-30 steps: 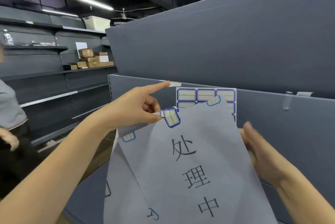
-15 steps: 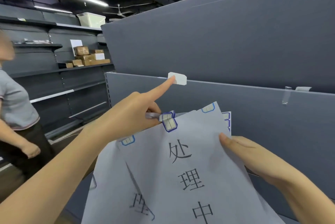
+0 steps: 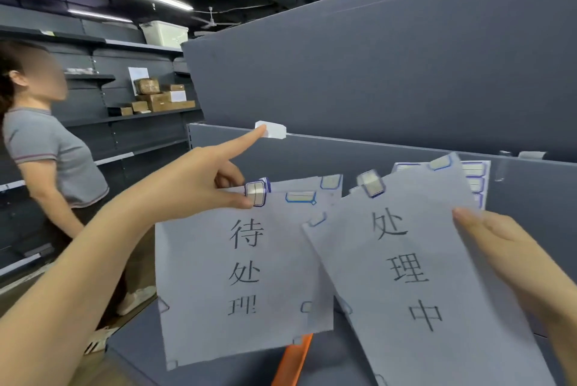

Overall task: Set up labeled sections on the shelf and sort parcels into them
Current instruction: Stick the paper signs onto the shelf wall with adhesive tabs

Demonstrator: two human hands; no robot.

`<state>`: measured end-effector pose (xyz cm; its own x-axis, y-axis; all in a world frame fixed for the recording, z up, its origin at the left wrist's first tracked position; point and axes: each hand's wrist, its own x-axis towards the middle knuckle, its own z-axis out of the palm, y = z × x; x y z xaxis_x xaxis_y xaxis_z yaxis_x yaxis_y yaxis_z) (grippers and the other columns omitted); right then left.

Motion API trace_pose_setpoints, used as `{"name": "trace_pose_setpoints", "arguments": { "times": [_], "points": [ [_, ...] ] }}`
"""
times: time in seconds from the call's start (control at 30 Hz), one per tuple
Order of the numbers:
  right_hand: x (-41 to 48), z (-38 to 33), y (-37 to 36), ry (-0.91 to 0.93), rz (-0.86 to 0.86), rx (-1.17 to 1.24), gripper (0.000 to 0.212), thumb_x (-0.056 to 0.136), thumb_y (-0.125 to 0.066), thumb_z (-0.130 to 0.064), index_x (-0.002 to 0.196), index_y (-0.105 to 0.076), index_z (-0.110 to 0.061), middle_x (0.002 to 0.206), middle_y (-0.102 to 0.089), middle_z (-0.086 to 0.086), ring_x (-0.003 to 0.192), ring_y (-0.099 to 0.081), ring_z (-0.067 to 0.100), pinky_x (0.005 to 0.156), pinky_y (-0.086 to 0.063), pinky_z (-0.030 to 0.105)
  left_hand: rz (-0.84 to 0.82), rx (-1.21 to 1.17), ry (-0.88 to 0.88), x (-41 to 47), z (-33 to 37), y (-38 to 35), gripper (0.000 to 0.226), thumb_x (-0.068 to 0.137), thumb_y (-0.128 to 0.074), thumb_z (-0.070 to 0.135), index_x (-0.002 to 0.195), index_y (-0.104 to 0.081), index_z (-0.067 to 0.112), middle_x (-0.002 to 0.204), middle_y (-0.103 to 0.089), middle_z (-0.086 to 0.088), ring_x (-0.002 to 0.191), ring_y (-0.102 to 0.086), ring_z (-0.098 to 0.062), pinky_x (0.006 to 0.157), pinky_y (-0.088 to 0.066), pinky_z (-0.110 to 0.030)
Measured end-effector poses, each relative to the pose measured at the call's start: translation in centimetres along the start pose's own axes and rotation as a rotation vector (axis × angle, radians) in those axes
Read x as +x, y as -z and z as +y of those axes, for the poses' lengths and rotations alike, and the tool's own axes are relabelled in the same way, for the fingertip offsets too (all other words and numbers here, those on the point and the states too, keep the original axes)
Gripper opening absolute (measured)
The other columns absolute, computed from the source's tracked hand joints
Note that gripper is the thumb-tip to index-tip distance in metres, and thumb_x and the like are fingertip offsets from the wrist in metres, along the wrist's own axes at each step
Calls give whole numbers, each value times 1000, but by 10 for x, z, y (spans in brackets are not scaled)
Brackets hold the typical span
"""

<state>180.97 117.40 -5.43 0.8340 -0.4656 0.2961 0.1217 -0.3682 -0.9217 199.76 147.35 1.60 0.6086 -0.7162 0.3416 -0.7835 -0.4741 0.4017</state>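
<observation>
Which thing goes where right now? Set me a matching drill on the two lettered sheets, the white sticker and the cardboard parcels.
Things:
1. sheet reading 待处理
2. sheet reading 处理中
3. white sticker
4. cardboard parcels

Places:
A. on the far shelf at the back left
B. held by the right hand
C. stuck on the grey panel edge
D. pinched by the left hand

Pairs: 1-D, 2-B, 3-C, 4-A.
</observation>
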Motion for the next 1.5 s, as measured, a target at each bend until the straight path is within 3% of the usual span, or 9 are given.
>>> {"name": "trace_pose_setpoints", "arguments": {
  "times": [0.13,0.23,0.33,0.43,0.67,0.77,0.93,1.1,1.5],
  "points": [
    [3,7,17,-8,187,-34,92,34,-59,-92,89,-72,-20,84,-75,5,73,-71,21,62,-56,25,-29,-125,-14,-12,2,18,97,60,-72,44,131,-12,70,74,-68,9,58,-47,-5,65,-48,-23],
    [9,7,15,-5,227,-13,82,49,-57,-89,86,-71,-17,82,-74,6,68,-69,19,60,-55,27,-83,-165,-22,-16,5,24,98,56,-70,49,131,-11,71,75,-70,4,59,-50,-7,65,-50,-25],
    [13,2,-9,-26,125,71,44,93,-49,-42,77,-71,-7,88,-74,12,69,-68,18,64,-54,31,-93,-191,-40,-15,11,22,97,60,-70,45,133,-12,67,75,-71,5,60,-53,-8,67,-50,-26],
    [11,-7,-45,-74,-57,230,39,95,-46,-24,75,-75,-8,84,-74,10,69,-70,16,57,-55,23,-104,-191,-60,-8,17,9,96,68,-71,40,136,-8,65,77,-72,4,66,-57,-23,72,-52,-35],
    [2,-24,-90,-95,-226,375,48,72,-36,-59,72,-77,-34,83,-75,-3,76,-71,12,65,-57,27,-69,-204,-90,2,17,-12,100,78,-74,22,139,-4,59,72,-71,5,65,-57,-19,68,-50,-20],
    [2,-24,-94,-100,-270,409,42,76,-47,-48,80,-78,-21,90,-75,5,81,-72,21,68,-58,30,-54,-212,-104,2,12,-13,101,76,-76,22,139,-6,59,72,-70,7,61,-53,-8,68,-49,-19],
    [5,-15,-97,-93,-229,413,39,82,-50,-37,93,-73,-7,99,-73,13,91,-69,32,83,-53,45,-35,-192,-118,-2,8,-13,107,64,-78,34,137,-3,59,88,-65,15,65,-58,-13,70,-54,-24],
    [9,-19,-96,-70,-159,428,36,86,-50,-33,91,-71,-4,89,-74,12,72,-70,24,59,-56,32,152,211,-176,-8,3,-9,108,69,-76,40,133,10,55,84,-52,18,74,-50,-9,75,-50,-30],
    [4,-20,-100,-26,-134,382,33,86,-52,-33,86,-73,-7,86,-75,9,71,-70,21,57,-55,26,164,222,-158,-13,7,-22,104,77,-74,32,134,10,53,89,-51,22,86,-51,-5,84,-49,-27]
  ]
}}
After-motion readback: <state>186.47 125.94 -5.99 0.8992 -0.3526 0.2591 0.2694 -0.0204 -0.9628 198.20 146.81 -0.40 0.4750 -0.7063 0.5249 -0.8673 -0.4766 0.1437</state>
